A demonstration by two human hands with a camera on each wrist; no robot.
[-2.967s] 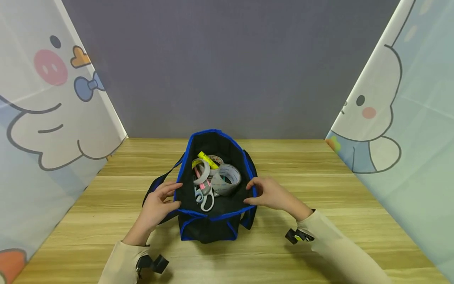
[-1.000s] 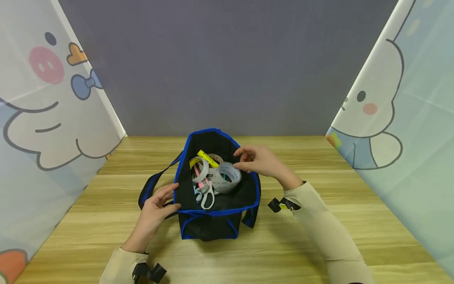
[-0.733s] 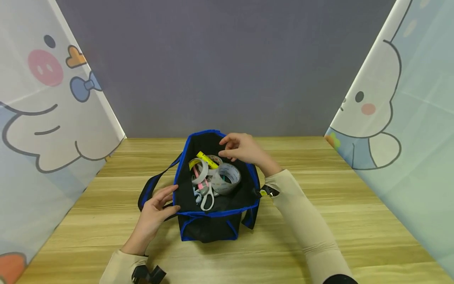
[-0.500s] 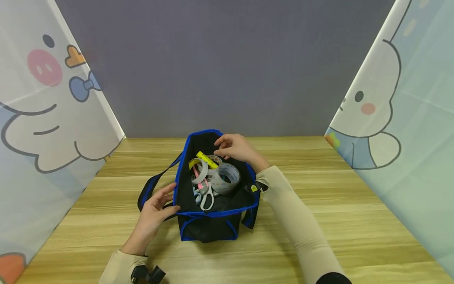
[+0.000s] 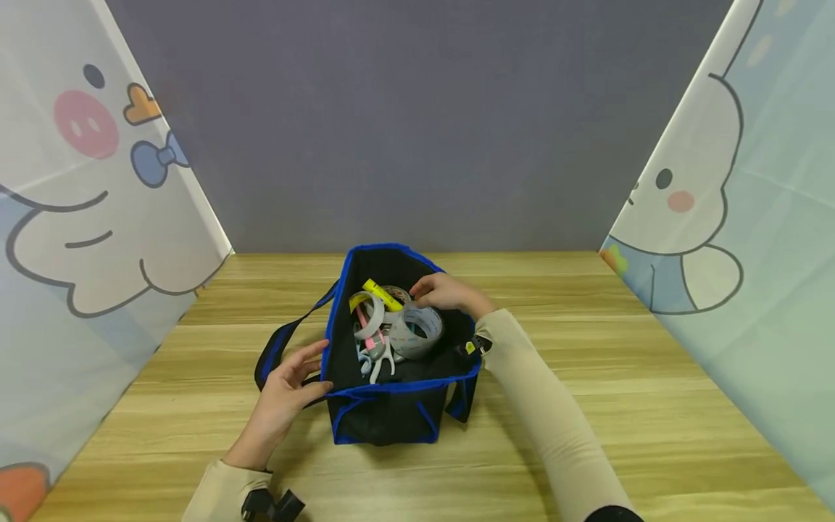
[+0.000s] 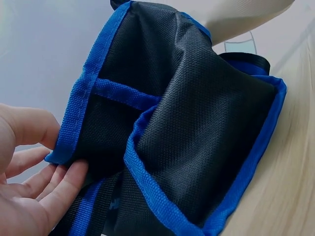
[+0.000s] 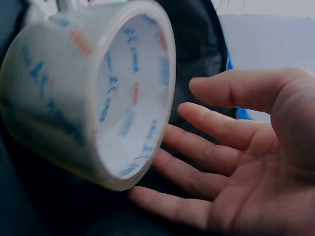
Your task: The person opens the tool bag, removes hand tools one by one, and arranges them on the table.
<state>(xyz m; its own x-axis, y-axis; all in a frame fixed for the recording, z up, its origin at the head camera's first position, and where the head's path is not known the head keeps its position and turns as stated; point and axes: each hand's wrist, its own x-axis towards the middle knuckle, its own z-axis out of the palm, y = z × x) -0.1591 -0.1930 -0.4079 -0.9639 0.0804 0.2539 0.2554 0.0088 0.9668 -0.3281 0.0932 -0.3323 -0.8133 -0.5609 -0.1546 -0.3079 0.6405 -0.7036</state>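
Observation:
A black tool bag (image 5: 391, 413) with blue trim stands on the table, its mouth facing up. My left hand (image 5: 290, 384) pinches its left rim between thumb and fingers; the left wrist view has the blue edge (image 6: 74, 113) in that grasp. Inside lies a wide roll of clear packing tape (image 5: 411, 341). My right hand (image 5: 450, 293) reaches in just beyond that roll, fingers loosely spread and holding nothing. Up close, the right wrist view puts the fingertips right by the roll's rim (image 7: 101, 93); whether they touch it I cannot tell.
Also in the bag are a narrow white tape roll (image 5: 372, 322), a yellow marker (image 5: 383, 294), another tape roll (image 5: 398, 293), white-handled scissors (image 5: 383, 366) and a pink-and-grey tool (image 5: 373, 341). A strap (image 5: 277, 351) loops out left. A grey panel (image 5: 417, 130) rises behind the table.
My right hand has let go of the bag's right rim, swung over the opening, then dropped lower toward the tape rolls. My left hand keeps its hold on the left rim.

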